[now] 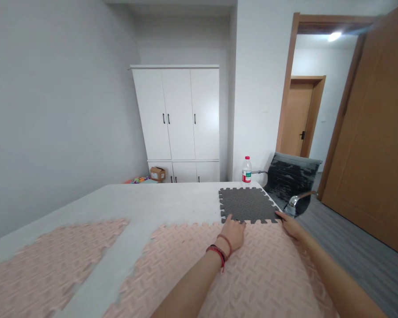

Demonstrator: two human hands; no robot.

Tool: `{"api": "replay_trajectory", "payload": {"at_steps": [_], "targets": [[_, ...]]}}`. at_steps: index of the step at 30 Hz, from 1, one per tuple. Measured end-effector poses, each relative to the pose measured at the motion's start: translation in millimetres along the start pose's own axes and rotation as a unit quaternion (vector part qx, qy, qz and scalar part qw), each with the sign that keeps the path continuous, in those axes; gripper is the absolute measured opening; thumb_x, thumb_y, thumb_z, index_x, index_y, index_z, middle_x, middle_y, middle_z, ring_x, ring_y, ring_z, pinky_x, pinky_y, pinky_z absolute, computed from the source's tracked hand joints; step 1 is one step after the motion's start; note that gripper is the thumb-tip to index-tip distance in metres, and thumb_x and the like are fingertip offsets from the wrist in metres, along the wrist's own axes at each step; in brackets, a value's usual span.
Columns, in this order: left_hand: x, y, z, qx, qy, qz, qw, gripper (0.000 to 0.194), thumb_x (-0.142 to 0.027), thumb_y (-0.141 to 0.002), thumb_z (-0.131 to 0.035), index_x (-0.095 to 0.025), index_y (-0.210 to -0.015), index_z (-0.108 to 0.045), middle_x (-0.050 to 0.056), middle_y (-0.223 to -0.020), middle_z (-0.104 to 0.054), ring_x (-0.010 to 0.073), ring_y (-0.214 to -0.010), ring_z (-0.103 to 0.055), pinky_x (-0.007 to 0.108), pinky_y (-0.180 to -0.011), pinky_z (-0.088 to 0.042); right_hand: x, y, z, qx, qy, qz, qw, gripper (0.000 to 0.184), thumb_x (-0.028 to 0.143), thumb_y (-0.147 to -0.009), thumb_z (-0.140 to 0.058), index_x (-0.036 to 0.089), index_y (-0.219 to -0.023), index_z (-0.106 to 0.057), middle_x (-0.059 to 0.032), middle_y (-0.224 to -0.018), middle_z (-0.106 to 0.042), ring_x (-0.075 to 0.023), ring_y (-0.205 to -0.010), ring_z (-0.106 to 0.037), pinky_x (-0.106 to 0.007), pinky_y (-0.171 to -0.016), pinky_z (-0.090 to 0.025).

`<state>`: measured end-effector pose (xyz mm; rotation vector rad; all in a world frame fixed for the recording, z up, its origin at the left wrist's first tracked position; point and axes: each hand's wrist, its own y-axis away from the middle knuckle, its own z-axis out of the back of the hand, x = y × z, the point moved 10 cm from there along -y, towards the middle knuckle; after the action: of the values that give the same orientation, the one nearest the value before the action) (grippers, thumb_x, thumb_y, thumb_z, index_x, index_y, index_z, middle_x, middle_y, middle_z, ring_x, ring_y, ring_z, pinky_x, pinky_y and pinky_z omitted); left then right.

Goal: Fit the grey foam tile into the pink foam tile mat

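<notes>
A dark grey foam mat tile (247, 205) with toothed edges lies flat near the far right of the table. Its near edge meets a larger pink foam mat (252, 274) with a raised tread pattern. My left hand (232, 233), with cords around the wrist, rests palm down where the two meet, fingers apart and touching the grey tile's teeth. At the tile's near right corner, my right hand (289, 225) grips the edge, its lower fingers hidden. Whether the teeth are interlocked under my left hand cannot be seen.
Another pink foam mat (53, 265) lies on the left of the white table (119, 203). A red-capped bottle (246, 170) stands at the far right edge. Beyond are a black chair (290, 181), a white cabinet (179, 115), a cardboard box (158, 174) and an open wooden door (374, 132).
</notes>
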<state>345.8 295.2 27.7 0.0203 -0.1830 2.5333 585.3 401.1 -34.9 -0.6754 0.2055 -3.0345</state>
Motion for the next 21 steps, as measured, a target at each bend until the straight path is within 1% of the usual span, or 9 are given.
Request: {"api": "replay_trajectory", "payload": {"at_steps": [2, 5, 7, 9, 12, 14, 16, 19, 21], "targets": [[6, 10, 4.8, -0.002, 0.031, 0.006, 1.000, 0.035, -0.022, -0.087, -0.037, -0.020, -0.117, -0.054, 0.010, -0.108, -0.067, 0.0234, -0.100, -0.061, 0.051, -0.102, -0.033, 1, 2, -2, 0.001, 0.002, -0.003, 1.000, 0.060, 0.016, -0.076, -0.032, 0.018, -0.134, -0.047, -0.0035, -0.136, -0.047, -0.0179, -0.127, -0.042, -0.033, -0.107, -0.031], [19, 37, 12.2, -0.001, 0.080, 0.028, 0.996, 0.045, -0.032, -0.087, -0.039, -0.025, -0.131, -0.042, 0.007, -0.130, -0.056, 0.0207, -0.117, -0.052, 0.043, -0.103, -0.036, 2, 4, -4, -0.001, 0.011, -0.002, 1.000, 0.059, 0.019, -0.077, -0.033, 0.019, -0.134, -0.046, -0.0036, -0.139, -0.045, -0.0208, -0.128, -0.040, -0.037, -0.109, -0.029], [35, 67, 21.1, -0.006, 0.101, 0.057, 0.993, 0.053, -0.036, -0.084, -0.044, -0.025, -0.136, -0.035, 0.007, -0.141, -0.044, 0.0193, -0.128, -0.041, 0.037, -0.106, -0.033, 0, 4, -7, -0.001, 0.017, 0.007, 1.000, 0.059, 0.020, -0.078, -0.031, 0.017, -0.135, -0.044, -0.0038, -0.141, -0.042, -0.0201, -0.130, -0.037, -0.036, -0.111, -0.027], [61, 107, 34.8, -0.013, 0.113, 0.095, 0.989, 0.050, -0.035, -0.082, -0.047, -0.026, -0.131, -0.042, 0.005, -0.141, -0.045, 0.0173, -0.127, -0.041, 0.032, -0.106, -0.032, -1, 2, -11, 0.000, 0.022, 0.021, 1.000, 0.059, 0.020, -0.079, -0.028, 0.013, -0.136, -0.041, -0.0046, -0.143, -0.039, -0.0180, -0.132, -0.035, -0.033, -0.112, -0.023], [114, 184, 61.0, -0.012, 0.111, 0.172, 0.979, 0.026, -0.029, -0.081, -0.045, -0.026, -0.100, -0.062, -0.001, -0.112, -0.063, 0.0110, -0.101, -0.058, 0.020, -0.088, -0.042, -5, -1, -18, 0.004, 0.026, 0.043, 0.999, 0.060, 0.021, -0.080, -0.025, 0.009, -0.137, -0.039, -0.0064, -0.144, -0.037, -0.0156, -0.133, -0.033, -0.029, -0.113, -0.020], [158, 248, 78.3, -0.013, 0.085, 0.255, 0.963, 0.023, -0.027, -0.080, -0.041, -0.023, -0.082, -0.064, 0.001, -0.095, -0.066, 0.0131, -0.084, -0.061, 0.023, -0.077, -0.044, -7, -3, -21, 0.004, 0.029, 0.053, 0.998, 0.061, 0.023, -0.080, -0.024, 0.007, -0.137, -0.039, -0.0076, -0.144, -0.037, -0.0156, -0.133, -0.032, -0.029, -0.114, -0.019], [201, 321, 90.2, -0.018, 0.038, 0.352, 0.935, 0.025, -0.025, -0.080, -0.037, -0.018, -0.076, -0.061, 0.007, -0.086, -0.065, 0.0201, -0.079, -0.061, 0.032, -0.073, -0.043, -9, -6, -23, 0.003, 0.032, 0.060, 0.998, 0.062, 0.024, -0.079, -0.023, 0.006, -0.136, -0.040, -0.0088, -0.143, -0.037, -0.0164, -0.134, -0.031, -0.029, -0.114, -0.018], [253, 430, 82.9, 0.009, -0.048, 0.488, 0.871, 0.022, -0.027, -0.077, -0.038, -0.018, -0.072, -0.058, 0.010, -0.082, -0.066, 0.0263, -0.078, -0.062, 0.037, -0.072, -0.041, -10, -8, -25, -0.001, 0.034, 0.071, 0.997, 0.063, 0.025, -0.077, -0.024, 0.005, -0.135, -0.041, -0.0103, -0.142, -0.039, -0.0177, -0.133, -0.032, -0.029, -0.115, -0.017], [275, 482, 63.8, 0.025, -0.070, 0.544, 0.836, 0.024, -0.034, -0.078, -0.039, -0.021, -0.073, -0.059, 0.009, -0.084, -0.068, 0.0270, -0.085, -0.063, 0.036, -0.073, -0.041, -10, -9, -26, -0.005, 0.035, 0.074, 0.997, 0.064, 0.025, -0.077, -0.025, 0.005, -0.134, -0.042, -0.0111, -0.141, -0.040, -0.0185, -0.132, -0.033, -0.029, -0.115, -0.017]]}}
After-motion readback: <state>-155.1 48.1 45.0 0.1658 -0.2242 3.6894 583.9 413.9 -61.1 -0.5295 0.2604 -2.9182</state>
